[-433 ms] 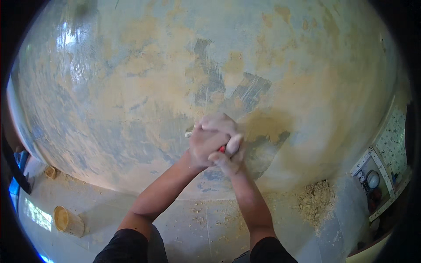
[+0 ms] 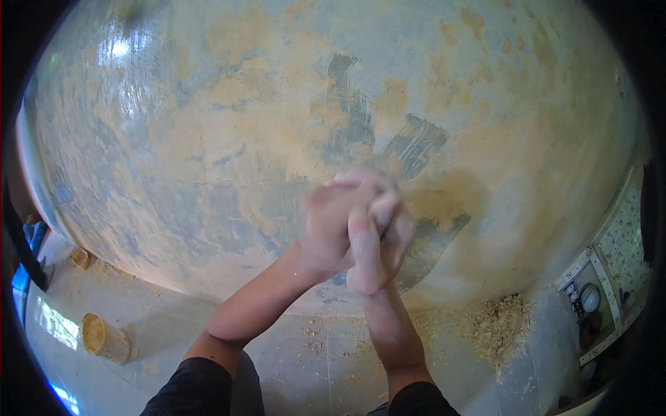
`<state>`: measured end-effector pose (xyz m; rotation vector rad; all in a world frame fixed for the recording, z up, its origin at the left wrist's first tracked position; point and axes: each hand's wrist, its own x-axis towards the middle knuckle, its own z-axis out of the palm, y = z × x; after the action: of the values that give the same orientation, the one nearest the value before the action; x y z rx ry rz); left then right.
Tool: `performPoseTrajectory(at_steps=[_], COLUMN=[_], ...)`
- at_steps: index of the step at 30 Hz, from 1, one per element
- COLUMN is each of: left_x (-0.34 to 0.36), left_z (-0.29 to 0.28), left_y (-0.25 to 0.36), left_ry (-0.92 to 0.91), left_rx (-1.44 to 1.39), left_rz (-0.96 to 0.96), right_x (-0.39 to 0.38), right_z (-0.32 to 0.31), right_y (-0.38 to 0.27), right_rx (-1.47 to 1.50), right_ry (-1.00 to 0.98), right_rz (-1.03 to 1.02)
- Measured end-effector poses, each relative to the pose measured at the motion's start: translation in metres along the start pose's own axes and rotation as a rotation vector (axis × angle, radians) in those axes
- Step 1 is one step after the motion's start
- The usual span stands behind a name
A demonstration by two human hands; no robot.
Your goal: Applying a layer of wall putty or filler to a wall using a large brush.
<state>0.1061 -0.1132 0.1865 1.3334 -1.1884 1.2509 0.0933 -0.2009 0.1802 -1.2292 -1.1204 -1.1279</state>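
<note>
Pressing close together, the left hand (image 2: 327, 225) and the right hand (image 2: 397, 243) are before the lower middle part of a big curved wall (image 2: 229, 139). Their fingers look folded in, but blur covers them, so I cannot tell if something is held inside, nor whether the knuckles touch the wall. In my judgement, a slip is the main risk: pale dust on the skin could make the hold weak, and then the knuckles may scrape. Too strong pressure on one spot could also leave a scratch in the surface.

This surface is grey-green with yellowish stains, shiny at the upper left. Two dark rough patches (image 2: 416, 145) are above the hands. Below, the tiled floor (image 2: 295, 388) carries scattered crumbs and, to the right, a heap of yellowish crumbs (image 2: 501, 326); a foot placed on them could slide. On the left stands a yellowish bucket (image 2: 107, 341), with a small bowl (image 2: 80, 259) near the wall's base. At the far right is a pale frame (image 2: 603, 298) with small things inside.
</note>
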Motion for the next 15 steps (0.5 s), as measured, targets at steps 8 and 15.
performPoseTrajectory(at_steps=[8,15], left_x=[-0.03,-0.032], left_z=[-0.021,-0.019], left_y=[-0.021,-0.015], left_ry=[-0.327,-0.139], left_rx=[0.33,-0.014], left_rz=[0.118,0.291], right_x=[-0.012,-0.019], right_z=[0.011,0.018], right_y=[0.014,0.0], right_rx=[-0.032,-0.048], right_ry=[-0.016,0.015], right_rz=[-0.208,-0.374])
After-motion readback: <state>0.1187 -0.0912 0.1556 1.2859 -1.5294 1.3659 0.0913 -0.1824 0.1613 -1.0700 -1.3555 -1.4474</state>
